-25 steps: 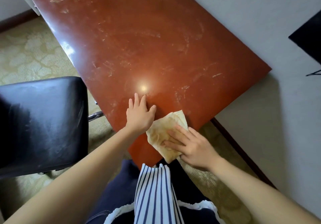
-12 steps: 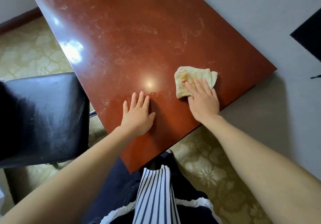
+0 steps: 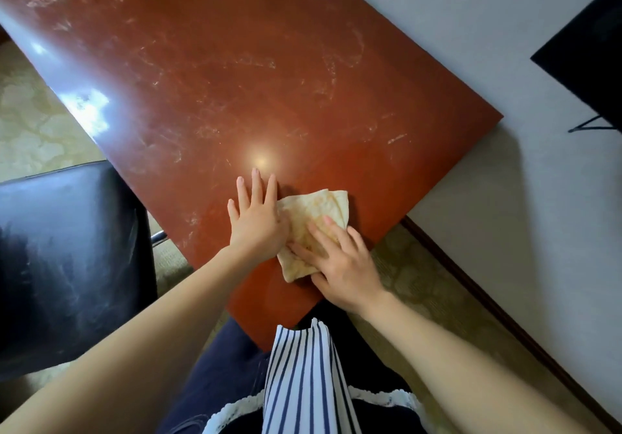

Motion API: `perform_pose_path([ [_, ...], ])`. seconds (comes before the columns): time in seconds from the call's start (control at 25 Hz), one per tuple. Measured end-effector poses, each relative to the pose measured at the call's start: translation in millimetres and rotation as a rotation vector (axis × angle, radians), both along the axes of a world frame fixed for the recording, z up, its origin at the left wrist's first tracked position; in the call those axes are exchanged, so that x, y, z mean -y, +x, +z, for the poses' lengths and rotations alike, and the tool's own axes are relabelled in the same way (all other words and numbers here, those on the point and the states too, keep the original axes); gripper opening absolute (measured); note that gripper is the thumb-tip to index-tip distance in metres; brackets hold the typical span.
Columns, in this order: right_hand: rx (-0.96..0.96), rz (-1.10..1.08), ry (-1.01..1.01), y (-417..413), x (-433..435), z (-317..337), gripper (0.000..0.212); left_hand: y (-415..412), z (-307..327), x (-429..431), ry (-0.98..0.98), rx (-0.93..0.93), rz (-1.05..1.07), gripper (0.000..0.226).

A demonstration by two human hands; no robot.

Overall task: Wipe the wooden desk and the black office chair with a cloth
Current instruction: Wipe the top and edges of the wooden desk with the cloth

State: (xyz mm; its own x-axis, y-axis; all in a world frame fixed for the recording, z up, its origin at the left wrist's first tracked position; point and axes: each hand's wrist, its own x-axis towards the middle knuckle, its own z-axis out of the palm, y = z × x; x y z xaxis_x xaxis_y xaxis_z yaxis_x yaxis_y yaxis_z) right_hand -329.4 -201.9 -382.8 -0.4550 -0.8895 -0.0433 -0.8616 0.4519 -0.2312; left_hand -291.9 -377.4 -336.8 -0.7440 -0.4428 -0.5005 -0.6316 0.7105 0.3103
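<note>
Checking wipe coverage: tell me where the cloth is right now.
In the head view the cloth lies on the wooden desk near its closest corner, pressed under the right hand, with the left hand flat beside it on its left.

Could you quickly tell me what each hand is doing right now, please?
Left hand: open, flat on the desk.
Right hand: open, fingers straight, pressing the cloth.

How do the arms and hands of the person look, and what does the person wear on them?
The left forearm and the right forearm are bare; no sleeves show. The left hand and the right hand have no gloves, and no ring, watch or bracelet is visible. Below them hangs a blue-and-white striped garment over dark blue clothing with white lace trim.
</note>
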Motion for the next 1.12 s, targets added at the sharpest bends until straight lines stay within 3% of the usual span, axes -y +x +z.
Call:
perform_pose_path([
  [0.16,-0.037,0.040,-0.028,-22.0,-10.1,1.5,0.043,-21.1,3.3,6.8,0.021,-0.037,-0.130,0.062],
  [0.36,-0.082,-0.158,0.054,-78.1,-34.2,5.5,0.052,-43.0,1.2,9.2,0.007,-0.030,-0.174,0.063],
  [0.68,0.038,-0.479,0.209,-221.4,-44.6,21.8,0.051,-59.3,8.1,-20.2,0.054,0.083,0.064,0.073],
  [0.84,0.142,-0.651,0.142,-229.3,-7.0,19.3,0.049,-61.5,2.3,-36.2,0.004,0.131,0.217,0.102],
  [0.92,0.158,-0.596,0.106,-205.9,9.1,18.2,0.049,-54.4,-4.1,-39.6,-0.026,0.141,0.301,0.114],
  [1.12,0.191,-0.180,0.121,-128.8,29.7,18.5,0.051,-26.9,-13.0,-44.1,-0.059,0.154,0.367,0.122],
])
